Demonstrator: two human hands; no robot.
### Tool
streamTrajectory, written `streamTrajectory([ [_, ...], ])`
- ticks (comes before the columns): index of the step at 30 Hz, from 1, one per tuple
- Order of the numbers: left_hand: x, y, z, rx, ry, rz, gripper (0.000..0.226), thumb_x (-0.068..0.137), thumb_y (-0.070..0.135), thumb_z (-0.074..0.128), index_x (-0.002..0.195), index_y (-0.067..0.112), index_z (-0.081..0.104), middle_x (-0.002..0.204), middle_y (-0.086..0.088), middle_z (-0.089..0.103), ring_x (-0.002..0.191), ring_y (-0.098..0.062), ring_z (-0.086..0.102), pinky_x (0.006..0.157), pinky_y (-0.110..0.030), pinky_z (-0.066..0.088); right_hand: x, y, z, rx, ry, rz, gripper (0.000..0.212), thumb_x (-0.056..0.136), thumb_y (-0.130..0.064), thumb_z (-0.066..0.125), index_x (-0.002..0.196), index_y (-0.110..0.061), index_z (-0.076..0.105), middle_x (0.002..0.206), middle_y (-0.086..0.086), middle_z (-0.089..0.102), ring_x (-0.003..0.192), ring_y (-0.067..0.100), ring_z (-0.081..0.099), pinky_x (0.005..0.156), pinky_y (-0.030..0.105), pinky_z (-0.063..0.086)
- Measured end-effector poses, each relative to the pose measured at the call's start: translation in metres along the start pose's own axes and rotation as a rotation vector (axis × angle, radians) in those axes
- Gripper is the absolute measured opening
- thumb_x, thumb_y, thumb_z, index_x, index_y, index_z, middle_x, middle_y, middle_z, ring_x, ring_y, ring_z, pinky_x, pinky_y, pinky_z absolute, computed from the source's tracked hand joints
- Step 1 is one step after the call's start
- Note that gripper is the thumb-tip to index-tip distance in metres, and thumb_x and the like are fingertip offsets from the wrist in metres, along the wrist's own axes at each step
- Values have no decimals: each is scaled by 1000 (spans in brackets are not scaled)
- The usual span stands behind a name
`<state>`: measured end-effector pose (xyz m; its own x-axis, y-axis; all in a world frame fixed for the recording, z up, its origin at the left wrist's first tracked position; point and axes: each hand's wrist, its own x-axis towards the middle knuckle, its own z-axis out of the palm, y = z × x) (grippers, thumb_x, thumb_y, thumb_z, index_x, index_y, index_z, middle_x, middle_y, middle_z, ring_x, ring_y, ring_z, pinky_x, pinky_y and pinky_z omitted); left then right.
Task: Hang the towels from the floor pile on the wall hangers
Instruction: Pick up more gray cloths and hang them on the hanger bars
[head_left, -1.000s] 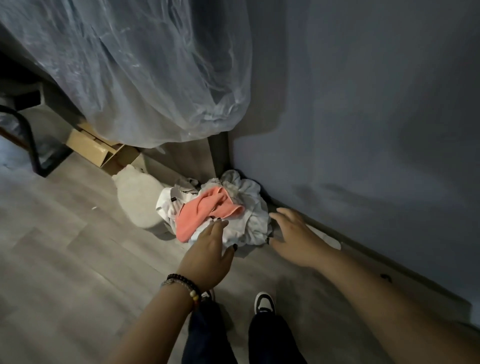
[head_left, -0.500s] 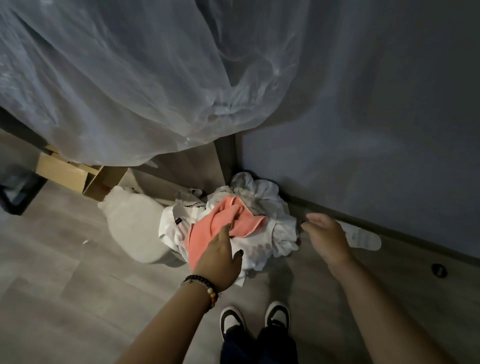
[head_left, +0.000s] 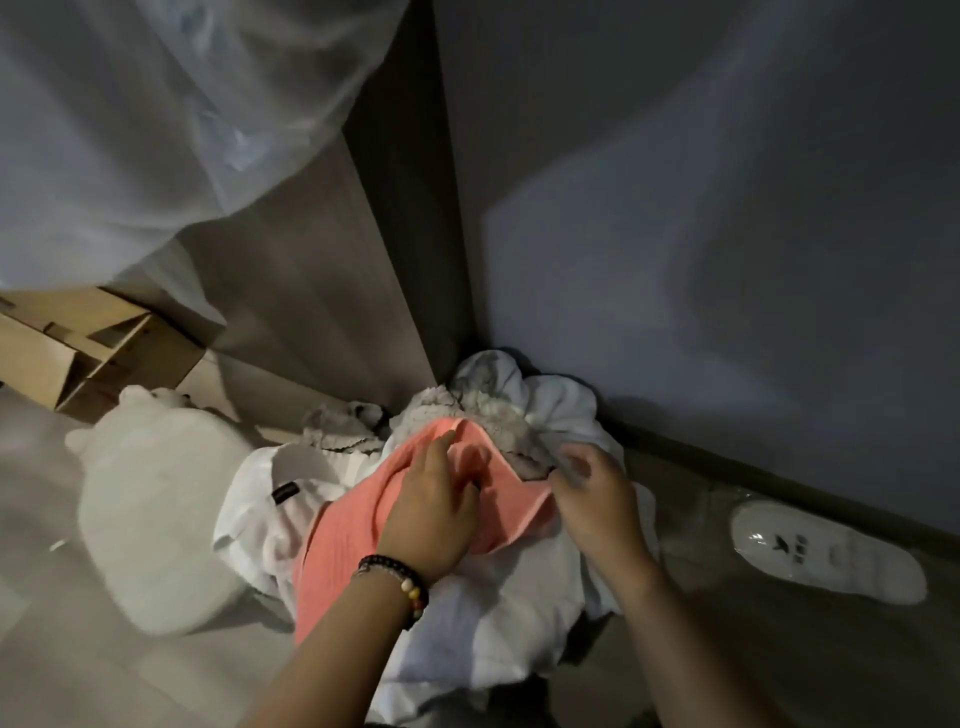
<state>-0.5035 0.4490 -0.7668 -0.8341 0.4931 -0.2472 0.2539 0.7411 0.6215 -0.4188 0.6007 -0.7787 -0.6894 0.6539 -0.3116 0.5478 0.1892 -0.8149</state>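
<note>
The towel pile (head_left: 483, 618) lies on the floor in the corner between a wooden panel and the grey wall. A pink towel (head_left: 337, 540) lies on top of white towels, with a grey fluffy towel (head_left: 498, 415) behind it. My left hand (head_left: 431, 514), with bead bracelets on the wrist, rests flat on the pink towel, fingers stretched toward its upper fold. My right hand (head_left: 592, 499) has curled fingers that pinch the pink towel's right corner, beside the grey fluffy one. No wall hangers are in view.
A white plush bear (head_left: 156, 525) lies left of the pile. Cardboard boxes (head_left: 78, 353) stand behind it under a hanging clear plastic sheet (head_left: 156, 130). A white shoe (head_left: 826, 556) lies along the wall's baseboard at the right. The grey wall (head_left: 727, 208) fills the right side.
The view has come much closer to the pile. My right hand has moved left from beside the pile onto the pink towel's corner. My left hand has slid further up the pink towel.
</note>
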Motion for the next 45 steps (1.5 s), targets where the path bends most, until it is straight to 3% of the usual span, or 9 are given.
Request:
streamTrajectory([
  [6,55,-35,23,107,184,41,60,93,28,56,146,11,33,146,-9,42,135,-25,39,113,-33,27,62,22,35,-446,1,-164,52,85,-39,62,131,-19,49,134,4,47,125,23,44,96,35,43],
  [10,65,-45,29,349,40,-100,84,85,63,46,151,23,13,147,-4,44,132,-28,44,109,-49,33,80,22,42,-678,-67,-158,20,90,-27,52,97,-14,65,109,7,61,105,28,58,79,32,47],
  [17,17,-34,40,334,-58,-12,111,88,61,48,142,13,-35,100,-2,71,91,-24,66,97,-42,44,84,-17,-6,297,242,-254,22,92,-8,49,72,-15,50,66,-2,50,62,7,48,58,21,37],
  [24,-5,-36,42,263,-59,43,105,84,73,40,146,24,-30,77,4,66,76,-14,63,75,-31,49,41,-68,-43,838,548,-578,10,91,-17,49,84,-24,48,76,-12,48,66,-8,46,67,12,39],
  [27,13,-49,8,95,28,-78,84,91,58,47,153,23,3,80,5,72,73,-2,62,68,-22,44,16,-68,-1,702,374,-542,24,95,-5,47,88,-27,46,82,-12,52,70,-11,52,68,5,39],
  [30,46,-87,-28,82,208,-229,64,93,32,57,147,15,26,106,-9,71,99,-23,64,76,-28,42,-8,-52,57,521,118,-423,28,93,-3,54,90,-31,52,83,-16,61,77,-11,59,64,1,40],
  [36,88,-165,-20,265,105,-295,65,88,25,63,143,10,32,134,-16,54,124,-32,50,96,-31,38,-12,-42,107,121,33,-625,29,90,-16,56,110,-37,55,111,-11,66,107,9,58,95,24,46],
  [40,124,-203,-1,272,-2,-268,66,86,26,65,140,6,33,139,-19,45,128,-33,44,103,-33,35,-6,-19,117,-434,-192,-403,51,94,-20,47,141,-29,32,139,-6,51,127,16,44,113,37,26],
  [45,164,-235,17,406,-73,-273,73,88,31,61,147,10,24,145,-19,39,130,-36,44,105,-38,35,-13,-15,124,-594,-319,-422,61,98,-25,40,149,-28,7,157,-10,19,145,8,12,120,38,7],
])
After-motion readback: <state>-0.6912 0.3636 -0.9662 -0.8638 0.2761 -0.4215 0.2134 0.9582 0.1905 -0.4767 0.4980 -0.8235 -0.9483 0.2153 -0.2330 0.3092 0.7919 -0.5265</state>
